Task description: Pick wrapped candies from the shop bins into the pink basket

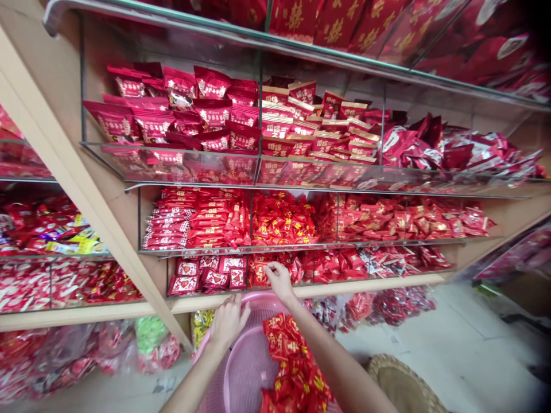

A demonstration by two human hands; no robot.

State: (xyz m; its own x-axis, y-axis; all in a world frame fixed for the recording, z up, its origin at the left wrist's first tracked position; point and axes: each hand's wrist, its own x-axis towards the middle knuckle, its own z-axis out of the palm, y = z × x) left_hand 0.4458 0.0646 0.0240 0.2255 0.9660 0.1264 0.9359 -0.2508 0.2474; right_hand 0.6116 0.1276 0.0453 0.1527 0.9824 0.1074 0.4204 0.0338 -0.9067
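My left hand [228, 321] grips the far rim of a pink plastic basket [247, 367], fingers curled over the edge. Inside the basket lies a heap of red and gold wrapped candies [295, 367]. My right hand [279, 281] reaches to the lowest shelf compartment and its fingers are closed around red candy packets [260, 272] at the glass divider. Small red heart-printed packets [206, 275] lie just left of that hand.
Glass-fronted shelves [301, 175] hold several rows of red candy packets. A wooden upright [86, 189] separates a second shelf unit at the left. Clear bags of sweets [374, 307] sit on the floor under the shelves. A woven basket [404, 384] stands at the lower right.
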